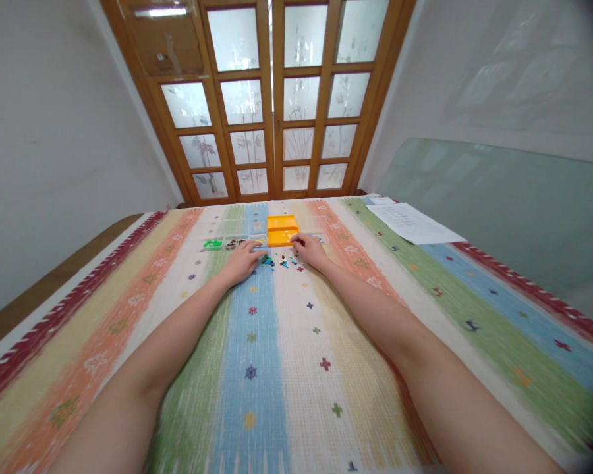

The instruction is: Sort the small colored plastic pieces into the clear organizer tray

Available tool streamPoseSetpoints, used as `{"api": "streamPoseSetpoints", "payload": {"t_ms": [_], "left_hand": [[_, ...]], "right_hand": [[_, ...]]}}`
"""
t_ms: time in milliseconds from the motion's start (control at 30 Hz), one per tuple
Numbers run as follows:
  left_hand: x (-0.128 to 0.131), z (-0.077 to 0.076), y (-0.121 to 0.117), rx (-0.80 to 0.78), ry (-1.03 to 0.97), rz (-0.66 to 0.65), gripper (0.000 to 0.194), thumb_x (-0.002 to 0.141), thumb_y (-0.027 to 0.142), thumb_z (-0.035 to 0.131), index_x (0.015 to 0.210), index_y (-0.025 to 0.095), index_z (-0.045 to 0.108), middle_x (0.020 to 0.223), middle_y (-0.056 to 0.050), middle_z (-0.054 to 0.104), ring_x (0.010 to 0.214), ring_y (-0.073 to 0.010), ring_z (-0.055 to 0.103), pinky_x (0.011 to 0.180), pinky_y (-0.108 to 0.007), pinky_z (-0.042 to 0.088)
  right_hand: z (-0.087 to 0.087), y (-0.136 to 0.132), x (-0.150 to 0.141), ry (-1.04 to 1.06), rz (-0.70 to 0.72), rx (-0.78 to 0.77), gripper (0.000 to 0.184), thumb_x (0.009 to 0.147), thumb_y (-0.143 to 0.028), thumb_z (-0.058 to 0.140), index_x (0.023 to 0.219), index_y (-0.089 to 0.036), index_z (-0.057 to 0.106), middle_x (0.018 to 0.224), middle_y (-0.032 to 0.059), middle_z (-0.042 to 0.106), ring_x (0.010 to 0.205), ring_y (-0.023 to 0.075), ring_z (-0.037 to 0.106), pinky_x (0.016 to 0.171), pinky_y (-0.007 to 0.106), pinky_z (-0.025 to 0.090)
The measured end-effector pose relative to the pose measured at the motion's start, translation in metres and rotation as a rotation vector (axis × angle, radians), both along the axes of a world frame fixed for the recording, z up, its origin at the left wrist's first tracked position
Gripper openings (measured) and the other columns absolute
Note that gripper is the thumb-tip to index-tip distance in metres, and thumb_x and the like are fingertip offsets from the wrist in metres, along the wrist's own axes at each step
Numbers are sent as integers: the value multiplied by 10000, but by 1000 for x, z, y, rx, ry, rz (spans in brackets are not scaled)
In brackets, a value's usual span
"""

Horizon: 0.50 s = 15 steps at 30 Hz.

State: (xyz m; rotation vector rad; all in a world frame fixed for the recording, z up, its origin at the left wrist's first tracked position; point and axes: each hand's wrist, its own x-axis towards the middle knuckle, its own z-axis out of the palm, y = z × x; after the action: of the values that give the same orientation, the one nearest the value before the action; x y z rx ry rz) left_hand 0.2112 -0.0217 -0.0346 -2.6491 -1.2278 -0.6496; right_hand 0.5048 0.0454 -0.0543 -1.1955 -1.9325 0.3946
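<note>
Both my arms reach far forward over a striped, many-coloured cloth. My left hand [242, 261] rests palm down on the cloth, fingers bent, at the left edge of a scatter of small coloured pieces [280, 262]. My right hand [310, 250] lies at the right of that scatter, its fingertips touching the near edge of an orange tray [281, 230] with two compartments. Whether either hand pinches a piece is too small to tell. A green piece [211, 244] and some dark pieces [234, 243] lie left of the tray.
White printed paper sheets [412, 222] lie on the cloth at the far right. A glass pane [514, 210] leans on the right wall. Wooden doors with frosted glass [271, 99] stand behind the table. The striped cloth [277, 368] covers the whole surface.
</note>
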Motion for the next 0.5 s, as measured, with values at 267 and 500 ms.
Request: {"api": "streamPoseSetpoints", "payload": {"t_ms": [267, 500], "left_hand": [[-4, -2, 1, -36, -28, -32, 364, 939, 137, 539, 1192, 287, 753, 1411, -72, 595, 1351, -274, 477, 1188, -502, 394], [-7, 0, 1, -69, -77, 2, 275, 919, 147, 554, 1052, 268, 763, 1347, -69, 621, 1299, -271, 500, 1165, -496, 409]], "right_hand": [[-1, 0, 0, -4, 7, 9, 219, 886, -161, 582, 977, -225, 771, 934, 20, 782, 850, 190, 685, 808, 280, 481], [0, 0, -1, -26, 0, -12, 221, 888, -160, 586, 989, -227, 772, 961, 23, 784, 882, 198, 691, 821, 287, 492]]}}
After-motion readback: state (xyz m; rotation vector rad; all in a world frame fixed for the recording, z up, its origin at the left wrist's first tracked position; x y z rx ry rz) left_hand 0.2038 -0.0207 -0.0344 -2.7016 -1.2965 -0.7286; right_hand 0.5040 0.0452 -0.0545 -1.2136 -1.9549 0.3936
